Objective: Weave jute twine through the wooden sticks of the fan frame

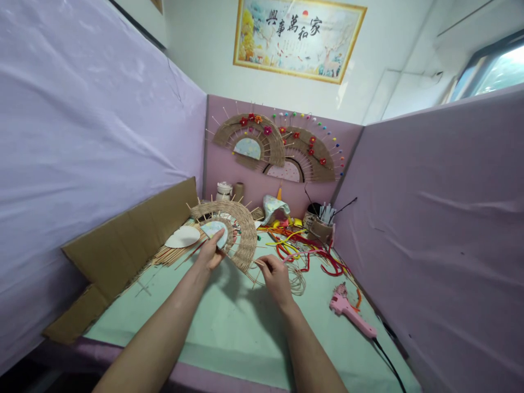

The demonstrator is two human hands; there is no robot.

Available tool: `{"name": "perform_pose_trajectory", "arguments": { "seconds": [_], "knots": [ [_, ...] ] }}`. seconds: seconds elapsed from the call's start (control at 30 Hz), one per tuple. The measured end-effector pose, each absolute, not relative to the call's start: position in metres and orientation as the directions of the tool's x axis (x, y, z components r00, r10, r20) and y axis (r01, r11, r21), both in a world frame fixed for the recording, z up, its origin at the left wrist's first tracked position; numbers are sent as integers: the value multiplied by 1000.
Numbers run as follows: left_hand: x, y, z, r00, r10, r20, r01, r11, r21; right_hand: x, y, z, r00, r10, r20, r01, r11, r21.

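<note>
A half-round woven fan [242, 232] of tan cord on thin wooden sticks is held up above the table. My left hand [213, 252] grips it at the pale patterned centre piece [215, 230], thumb in front and fingers behind. At its lower right edge, my right hand [273, 271] pinches, with fingertips closed around a strand of the tan cord [257, 263] or a stick end; which one I cannot tell. Loose cord [298, 281] lies coiled on the table just right of that hand.
A pink glue gun [352, 314] lies at the right, its cable trailing forward. Red and yellow pipe cleaners [303, 245] are heaped behind. Thin sticks [164, 254] and a cardboard sheet [135, 240] are at the left. Decorated fans [311, 147] hang on the back panel.
</note>
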State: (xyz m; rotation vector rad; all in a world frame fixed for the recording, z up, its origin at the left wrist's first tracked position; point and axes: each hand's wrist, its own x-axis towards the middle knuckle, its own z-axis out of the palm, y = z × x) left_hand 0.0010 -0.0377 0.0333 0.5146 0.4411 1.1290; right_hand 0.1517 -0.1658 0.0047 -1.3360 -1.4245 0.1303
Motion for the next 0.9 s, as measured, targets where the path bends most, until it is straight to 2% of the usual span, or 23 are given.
{"name": "perform_pose_trajectory", "arguments": {
  "seconds": [0.23, 0.4, 0.57, 0.73, 0.9],
  "knots": [
    [0, -38, 35, 359, 928, -101, -695, 338, 635, 163, -171, 7, 277, 641, 715, 740, 332, -585],
    [0, -38, 34, 361, 929, -81, -666, 317, 675, 167, -172, 11, 251, 613, 749, 748, 368, -552],
    [-1, -39, 34, 406, 910, -79, -643, 346, 683, 169, -172, 13, 263, 633, 728, 694, 400, -599],
    [-2, -40, 34, 437, 896, -75, -604, 355, 713, 174, -171, 14, 339, 668, 663, 627, 365, -688],
    [-1, -42, 36, 455, 884, -102, -578, 381, 722, 172, -170, 12, 363, 680, 637, 625, 329, -708]
  ]
}}
